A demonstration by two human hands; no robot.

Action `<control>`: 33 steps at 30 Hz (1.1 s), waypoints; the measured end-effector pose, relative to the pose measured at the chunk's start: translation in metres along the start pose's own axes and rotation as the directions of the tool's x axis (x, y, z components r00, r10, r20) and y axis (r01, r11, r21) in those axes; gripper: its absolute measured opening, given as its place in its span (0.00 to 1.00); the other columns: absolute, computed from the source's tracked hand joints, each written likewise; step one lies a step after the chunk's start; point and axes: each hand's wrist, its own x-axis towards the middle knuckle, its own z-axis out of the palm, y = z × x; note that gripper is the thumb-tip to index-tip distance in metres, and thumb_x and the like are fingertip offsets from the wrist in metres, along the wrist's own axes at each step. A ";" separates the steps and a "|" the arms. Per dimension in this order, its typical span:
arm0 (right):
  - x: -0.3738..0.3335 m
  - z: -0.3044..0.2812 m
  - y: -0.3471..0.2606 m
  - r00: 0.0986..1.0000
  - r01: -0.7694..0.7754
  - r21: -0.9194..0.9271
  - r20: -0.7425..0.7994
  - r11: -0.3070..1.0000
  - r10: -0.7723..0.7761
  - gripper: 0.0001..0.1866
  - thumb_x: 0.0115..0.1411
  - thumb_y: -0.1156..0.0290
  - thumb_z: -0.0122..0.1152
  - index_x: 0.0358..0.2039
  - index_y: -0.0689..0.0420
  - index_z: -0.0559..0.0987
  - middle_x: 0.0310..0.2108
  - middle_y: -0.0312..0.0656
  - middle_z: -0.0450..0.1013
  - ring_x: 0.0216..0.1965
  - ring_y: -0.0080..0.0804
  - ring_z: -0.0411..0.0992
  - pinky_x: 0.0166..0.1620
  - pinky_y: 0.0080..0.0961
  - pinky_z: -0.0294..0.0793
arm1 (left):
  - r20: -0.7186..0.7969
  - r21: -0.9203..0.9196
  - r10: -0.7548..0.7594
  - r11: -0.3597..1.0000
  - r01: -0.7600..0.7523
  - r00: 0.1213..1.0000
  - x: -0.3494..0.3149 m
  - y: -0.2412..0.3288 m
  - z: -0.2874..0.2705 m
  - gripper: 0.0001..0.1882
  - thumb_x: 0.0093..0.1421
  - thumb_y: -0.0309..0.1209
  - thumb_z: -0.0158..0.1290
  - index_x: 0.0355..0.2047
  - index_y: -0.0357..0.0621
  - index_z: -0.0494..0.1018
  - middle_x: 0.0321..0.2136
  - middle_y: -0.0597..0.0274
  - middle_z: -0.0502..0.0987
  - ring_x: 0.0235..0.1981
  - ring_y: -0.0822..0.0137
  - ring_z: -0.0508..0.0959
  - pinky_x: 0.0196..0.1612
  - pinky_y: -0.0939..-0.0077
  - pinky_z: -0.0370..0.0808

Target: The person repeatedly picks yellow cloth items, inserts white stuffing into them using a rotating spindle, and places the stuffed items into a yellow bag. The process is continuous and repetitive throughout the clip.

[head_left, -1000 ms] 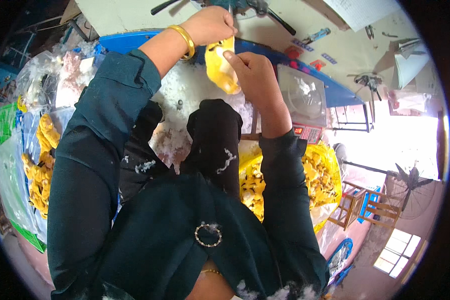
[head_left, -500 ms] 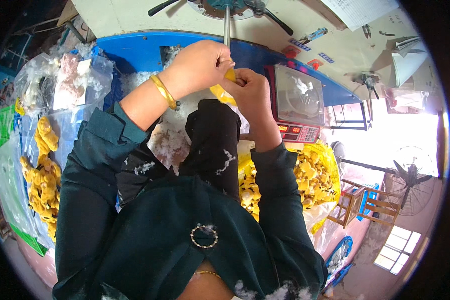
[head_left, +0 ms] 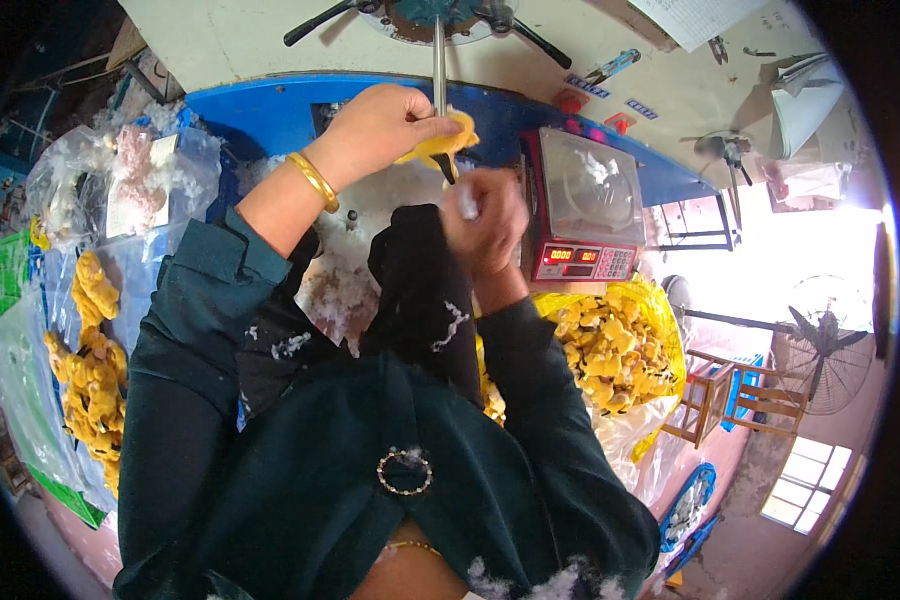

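Observation:
My left hand [head_left: 385, 132] is closed on a small yellow plush toy skin [head_left: 448, 140], pinching it at the lower end of a metal filling tube [head_left: 439, 62]. A dark patch shows on the toy's lower side. Just below and to the right of it, my right hand [head_left: 488, 225] is smeared by motion, its fingers apparently curled. A white patch like stuffing fluff [head_left: 467, 204] shows at its fingers; whether they grip it is unclear. The tube comes out of the round port of a pale machine [head_left: 270, 35].
A red digital scale [head_left: 585, 205] stands to the right, fluff on its pan. Below it, a yellow bag [head_left: 678, 345] holds many yellow plush pieces. More yellow plush toys [head_left: 90, 375] lie at left on plastic. White stuffing [head_left: 340, 290] lies around my legs; a blue ledge [head_left: 270, 105] runs along the machine.
My right hand has come off the toy and moved down. My left hand keeps hold of the toy, which now shows more plainly beside the tube. The whole view has shifted slightly.

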 end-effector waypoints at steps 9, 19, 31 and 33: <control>0.029 0.032 -0.008 0.786 -0.617 0.345 0.233 0.707 0.572 0.15 0.67 0.64 0.47 0.29 0.61 0.74 0.19 0.39 0.70 0.19 0.26 0.68 0.24 0.27 0.69 | -0.011 0.230 -0.144 0.963 0.143 0.989 -0.009 0.008 -0.007 0.29 0.55 0.54 0.55 0.16 0.38 0.73 0.10 0.61 0.69 0.12 0.69 0.70 0.18 0.76 0.65; 0.085 0.076 0.071 0.442 -0.878 0.474 0.752 0.064 0.489 0.18 0.66 0.60 0.45 0.38 0.63 0.75 0.30 0.40 0.74 0.28 0.28 0.75 0.30 0.23 0.77 | -0.164 0.476 0.170 0.877 -0.073 0.972 -0.042 0.035 0.001 0.20 0.51 0.43 0.62 0.34 0.40 0.73 0.22 0.55 0.76 0.23 0.56 0.77 0.26 0.68 0.72; 0.032 0.044 -0.020 0.539 -0.705 0.684 0.344 0.188 0.769 0.20 0.68 0.58 0.46 0.29 0.63 0.75 0.24 0.34 0.70 0.25 0.16 0.65 0.28 0.17 0.66 | -0.161 0.435 0.176 0.896 -0.090 0.971 -0.072 0.011 0.013 0.15 0.47 0.35 0.62 0.32 0.41 0.73 0.24 0.55 0.76 0.25 0.55 0.77 0.27 0.66 0.73; 0.025 0.037 -0.029 0.570 -0.695 0.678 0.314 0.242 0.759 0.19 0.67 0.57 0.48 0.33 0.64 0.73 0.26 0.35 0.70 0.27 0.17 0.67 0.29 0.17 0.67 | -0.165 0.442 0.199 0.891 -0.108 0.966 -0.076 0.012 0.013 0.15 0.46 0.35 0.63 0.32 0.41 0.74 0.24 0.55 0.76 0.25 0.55 0.77 0.27 0.66 0.72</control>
